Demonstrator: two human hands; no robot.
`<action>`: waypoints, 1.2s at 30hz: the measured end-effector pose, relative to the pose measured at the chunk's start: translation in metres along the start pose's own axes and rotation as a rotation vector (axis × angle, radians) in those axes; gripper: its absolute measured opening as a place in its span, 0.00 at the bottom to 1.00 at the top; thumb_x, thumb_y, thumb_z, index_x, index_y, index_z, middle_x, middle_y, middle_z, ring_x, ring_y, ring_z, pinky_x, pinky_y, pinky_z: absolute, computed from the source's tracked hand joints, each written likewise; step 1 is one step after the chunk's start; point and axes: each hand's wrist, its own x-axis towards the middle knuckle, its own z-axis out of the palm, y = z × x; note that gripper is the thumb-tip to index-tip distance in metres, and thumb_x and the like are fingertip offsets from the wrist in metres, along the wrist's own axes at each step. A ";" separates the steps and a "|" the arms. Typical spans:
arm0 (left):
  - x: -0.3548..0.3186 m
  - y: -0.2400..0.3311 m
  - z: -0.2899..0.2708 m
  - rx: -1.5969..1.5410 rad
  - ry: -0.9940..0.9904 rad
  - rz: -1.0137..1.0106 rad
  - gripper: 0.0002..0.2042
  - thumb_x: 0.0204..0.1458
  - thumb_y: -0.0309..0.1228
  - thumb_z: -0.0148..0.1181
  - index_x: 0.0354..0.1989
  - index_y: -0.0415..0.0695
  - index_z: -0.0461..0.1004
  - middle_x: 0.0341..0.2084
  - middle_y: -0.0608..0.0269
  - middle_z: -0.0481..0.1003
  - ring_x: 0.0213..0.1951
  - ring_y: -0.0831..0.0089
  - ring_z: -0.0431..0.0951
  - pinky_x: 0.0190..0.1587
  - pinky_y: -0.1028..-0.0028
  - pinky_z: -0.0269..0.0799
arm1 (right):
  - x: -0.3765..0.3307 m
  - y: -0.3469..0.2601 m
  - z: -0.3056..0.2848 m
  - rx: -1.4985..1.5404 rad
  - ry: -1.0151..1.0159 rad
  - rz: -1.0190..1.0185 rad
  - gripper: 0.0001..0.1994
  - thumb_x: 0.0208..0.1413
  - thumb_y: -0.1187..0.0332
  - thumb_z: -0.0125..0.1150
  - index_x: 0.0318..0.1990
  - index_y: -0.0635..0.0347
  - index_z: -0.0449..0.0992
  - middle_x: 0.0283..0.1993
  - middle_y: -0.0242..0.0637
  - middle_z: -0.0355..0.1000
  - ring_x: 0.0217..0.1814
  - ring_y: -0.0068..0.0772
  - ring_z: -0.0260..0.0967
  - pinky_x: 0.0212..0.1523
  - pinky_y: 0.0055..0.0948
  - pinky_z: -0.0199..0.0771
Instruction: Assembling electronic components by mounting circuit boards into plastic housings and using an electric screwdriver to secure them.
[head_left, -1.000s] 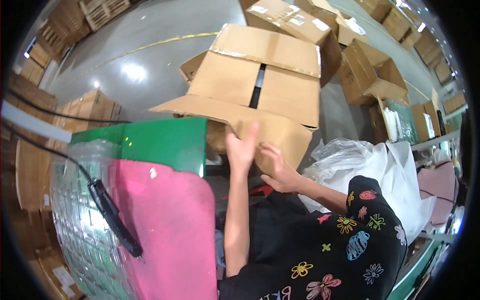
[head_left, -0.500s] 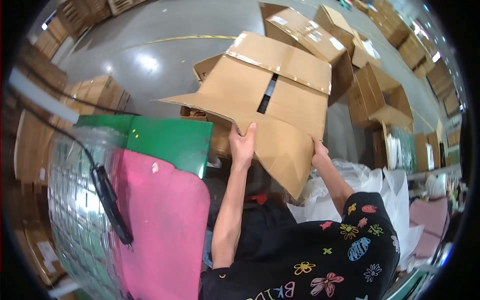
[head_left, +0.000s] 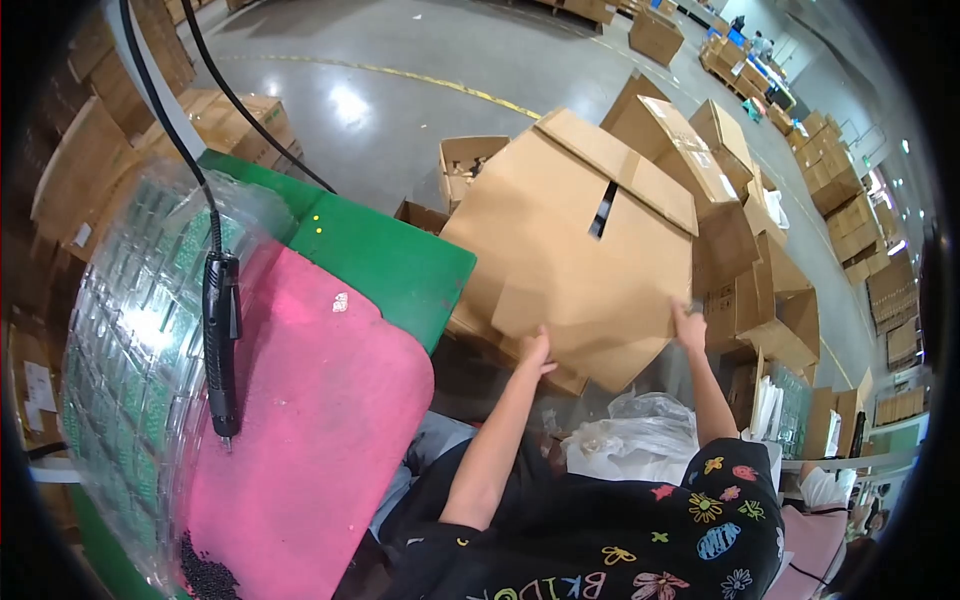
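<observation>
A large brown cardboard box (head_left: pixel 570 230) stands in front of me, its flaps folded across the top with a dark narrow gap between two of them. My left hand (head_left: pixel 537 352) is closed at the near left edge of a flap, its fingertips partly hidden. At the right edge of the same box, my right hand (head_left: pixel 688 327) has its thumb on the upper side and its fingers out of sight beneath. The inside of the box is hidden by the flaps.
To my left, a green board (head_left: pixel 390 262) and a pink mat (head_left: pixel 320 400) hold a black electric screwdriver (head_left: pixel 222 340) and stacked clear trays (head_left: pixel 130 380). Clear plastic wrap (head_left: pixel 635 440) lies beside my lap. More open cartons (head_left: pixel 775 310) stand on the right.
The near flaps have come down flatter over the box. My left hand has shifted right and nearer along the edge. The view has swung, so the bench appears turned.
</observation>
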 end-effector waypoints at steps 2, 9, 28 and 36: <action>-0.028 0.002 -0.006 0.240 -0.061 -0.211 0.31 0.55 0.48 0.54 0.55 0.31 0.63 0.45 0.38 0.73 0.36 0.48 0.80 0.35 0.54 0.79 | -0.012 0.022 -0.006 -0.339 -0.038 -0.126 0.31 0.48 0.50 0.68 0.52 0.66 0.73 0.45 0.47 0.77 0.49 0.49 0.75 0.48 0.37 0.75; -0.028 0.025 -0.099 1.147 -0.124 0.245 0.22 0.56 0.44 0.53 0.33 0.32 0.76 0.21 0.57 0.76 0.21 0.70 0.75 0.22 0.70 0.72 | -0.057 -0.067 0.113 -0.207 -0.101 -0.865 0.37 0.39 0.52 0.74 0.53 0.66 0.65 0.55 0.49 0.67 0.61 0.48 0.63 0.59 0.43 0.65; -0.050 -0.026 -0.250 0.311 -0.127 0.471 0.16 0.61 0.34 0.49 0.54 0.40 0.69 0.35 0.63 0.76 0.31 0.79 0.73 0.33 0.78 0.69 | -0.172 -0.054 0.147 -0.348 -0.229 -0.872 0.15 0.44 0.61 0.69 0.35 0.59 0.74 0.39 0.46 0.75 0.41 0.49 0.76 0.37 0.46 0.77; -0.045 -0.021 -0.229 0.384 -0.103 0.500 0.15 0.61 0.33 0.49 0.54 0.40 0.69 0.34 0.63 0.76 0.31 0.79 0.73 0.34 0.78 0.69 | -0.080 -0.095 0.169 0.053 -0.285 -0.454 0.22 0.53 0.58 0.58 0.49 0.68 0.71 0.46 0.54 0.74 0.38 0.47 0.77 0.30 0.40 0.79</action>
